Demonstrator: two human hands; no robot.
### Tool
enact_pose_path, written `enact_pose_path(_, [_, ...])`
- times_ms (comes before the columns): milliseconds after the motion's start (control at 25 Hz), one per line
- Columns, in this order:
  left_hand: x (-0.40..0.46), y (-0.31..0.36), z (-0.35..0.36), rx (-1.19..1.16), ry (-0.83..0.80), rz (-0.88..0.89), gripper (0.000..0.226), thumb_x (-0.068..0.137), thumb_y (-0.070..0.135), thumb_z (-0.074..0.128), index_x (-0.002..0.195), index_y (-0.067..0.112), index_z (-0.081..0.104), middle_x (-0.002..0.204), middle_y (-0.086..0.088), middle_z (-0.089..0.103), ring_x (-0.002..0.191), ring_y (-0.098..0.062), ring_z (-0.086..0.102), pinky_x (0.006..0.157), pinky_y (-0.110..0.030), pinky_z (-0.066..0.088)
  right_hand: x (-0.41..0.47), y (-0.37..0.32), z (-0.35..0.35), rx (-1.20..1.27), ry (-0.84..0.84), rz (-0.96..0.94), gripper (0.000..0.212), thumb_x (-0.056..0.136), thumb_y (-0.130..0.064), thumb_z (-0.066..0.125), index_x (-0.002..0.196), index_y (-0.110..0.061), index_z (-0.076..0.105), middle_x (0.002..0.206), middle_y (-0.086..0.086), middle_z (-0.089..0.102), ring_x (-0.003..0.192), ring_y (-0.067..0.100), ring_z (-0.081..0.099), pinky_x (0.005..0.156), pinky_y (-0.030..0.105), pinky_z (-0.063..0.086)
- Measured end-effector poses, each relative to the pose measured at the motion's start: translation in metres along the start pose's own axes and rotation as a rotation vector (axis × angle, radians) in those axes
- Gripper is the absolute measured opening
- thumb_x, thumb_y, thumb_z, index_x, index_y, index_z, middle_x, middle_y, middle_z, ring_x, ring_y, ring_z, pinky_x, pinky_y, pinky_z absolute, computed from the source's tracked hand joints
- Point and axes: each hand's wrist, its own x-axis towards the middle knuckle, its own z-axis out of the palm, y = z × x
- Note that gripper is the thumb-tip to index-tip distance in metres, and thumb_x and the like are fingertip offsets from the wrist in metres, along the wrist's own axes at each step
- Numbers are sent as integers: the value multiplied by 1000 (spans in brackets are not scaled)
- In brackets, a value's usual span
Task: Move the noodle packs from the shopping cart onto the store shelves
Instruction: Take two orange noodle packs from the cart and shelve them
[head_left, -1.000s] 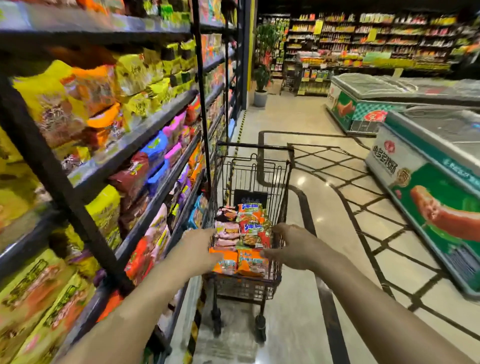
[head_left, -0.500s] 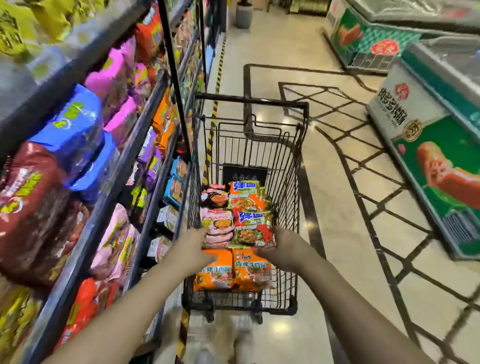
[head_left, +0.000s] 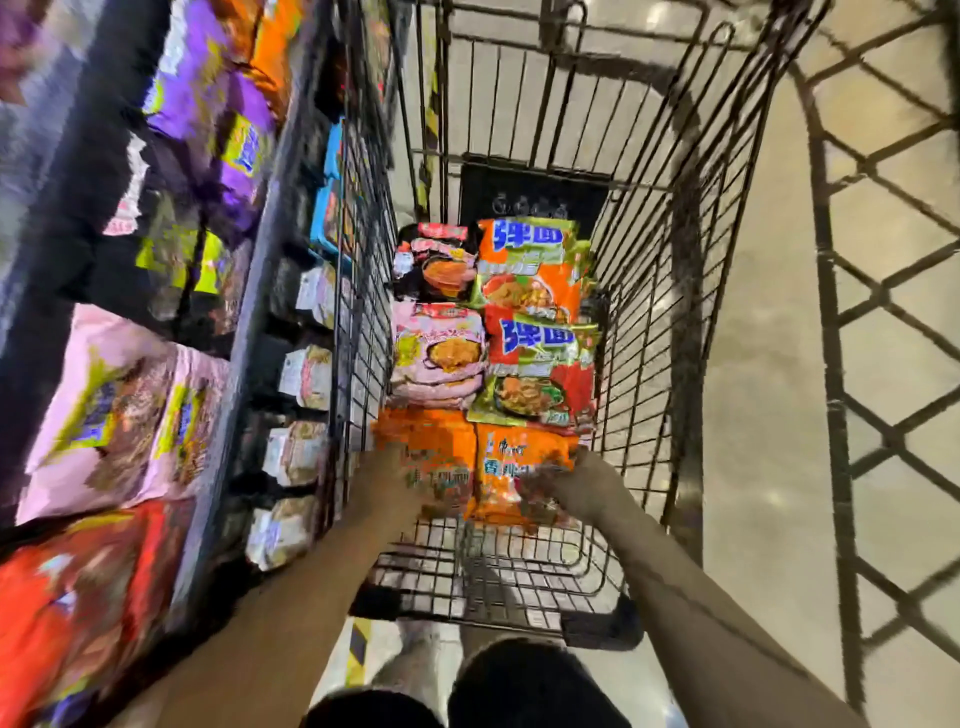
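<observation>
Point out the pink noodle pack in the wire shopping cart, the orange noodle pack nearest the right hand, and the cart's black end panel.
Pink noodle pack (head_left: 439, 353): head view, printed front face.
Orange noodle pack (head_left: 511, 462): head view, upper front face.
Black end panel (head_left: 535, 192): head view, panel's middle.

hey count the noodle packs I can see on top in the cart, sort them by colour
Plain orange packs, nearest the hands: 2
Orange-and-green packs with blue lettering: 2
Pink packs: 2 showing on top, with more pink edges underneath, too hidden to count
Total on top: 6
</observation>
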Motion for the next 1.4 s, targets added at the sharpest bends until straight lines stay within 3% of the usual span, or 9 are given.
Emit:
enact_pose_path(120, [20,-11,22,3,75,-100,78,54,33,94,123,22,59,114,1,64,100,-20,64,83,-30,54,-2,-14,2,104,-80,77,8,98,-18,67,97,-11,63,123,22,69,88,20,62,72,20,55])
enact_pose_path(240, [44,-36,56,-77,128,-188,88,51,26,88,132,21,54,120,-4,64,108,-25,64,96,-37,54,13,-19,2,110,-138,124,20,107,-9,48,89,-7,55,150,33,44,133,37,50,89,28,42])
enact_pose_path(400, [25,0,35,-188,108,-314,92,71,-3,81,149,8,32,128,-5,47,111,-23,52,100,-34,42,59,23,32,126,113,136,63,76,-35,87,120,-4,54,127,20,66,111,31,66,85,36,56])
enact_pose_path(480, [34,-8,42,-136,65,-338,110,72,8,87,157,11,18,141,-18,42,129,-38,47,110,-46,38,76,34,42,193,80,109,55,74,-30,88,118,-8,64,116,12,73,102,27,70,77,29,52])
enact_pose_path(600, [44,-22,50,-94,24,-317,114,55,31,96,149,17,32,136,-16,49,129,-42,48,108,-57,43,73,35,46,203,101,94,45,82,-30,82,116,-13,59,106,3,68,92,23,63,74,26,43])
enact_pose_path(720, [45,-32,55,-8,-8,-238,102,48,47,93,135,23,46,128,-10,55,122,-36,53,103,-50,47,65,35,52,167,163,75,48,86,-33,77,123,-11,55,114,8,69,97,29,64,74,26,40])
enact_pose_path(1080, [30,-42,54,-102,-160,-71,77,82,18,82,146,28,40,129,3,61,120,-22,59,103,-36,47,45,43,67,133,298,-40,48,86,-35,74,121,-15,47,116,5,66,103,30,64,79,36,51])
enact_pose_path(1280, [21,-45,46,-226,-79,17,74,87,25,78,148,37,36,110,21,62,92,11,62,76,-9,51,70,47,57,338,72,29,54,87,-39,77,131,-16,54,122,5,69,104,28,66,93,39,54])
enact_pose_path(1400, [16,-46,44,-227,-54,82,68,89,27,76,148,32,43,110,15,69,88,8,67,75,-9,52,63,45,55,260,22,-58,54,94,-42,69,136,-15,49,124,5,66,107,30,65,85,35,51])
